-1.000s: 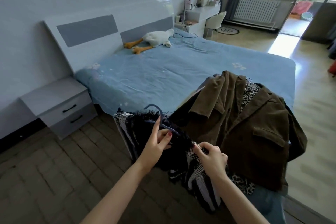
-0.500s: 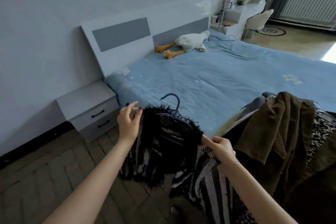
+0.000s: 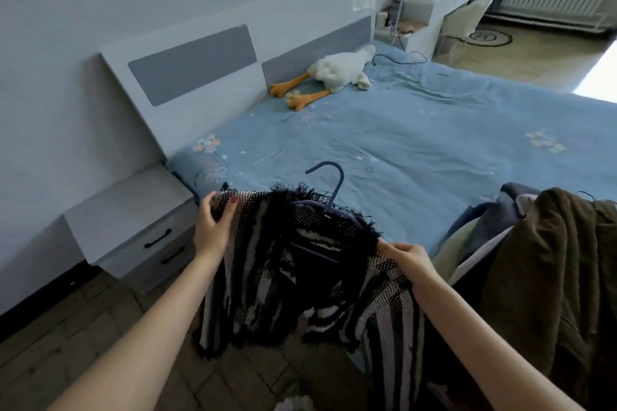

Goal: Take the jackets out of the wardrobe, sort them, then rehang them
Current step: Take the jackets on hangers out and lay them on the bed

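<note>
Both hands (image 3: 213,230) hold a striped jacket (image 3: 300,277) beside the blue bed (image 3: 417,143).

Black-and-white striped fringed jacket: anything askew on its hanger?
Yes. The black-and-white striped fringed jacket hangs bunched and lopsided on the blue plastic hanger; left hand and right hand grip its shoulders.

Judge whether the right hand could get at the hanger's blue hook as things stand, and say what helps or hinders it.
Probably yes. The blue hook stands clear above the black-and-white jacket, nothing covering it. But the right hand grips the jacket's shoulder, so it must let go first, leaving the left hand holding.
</note>
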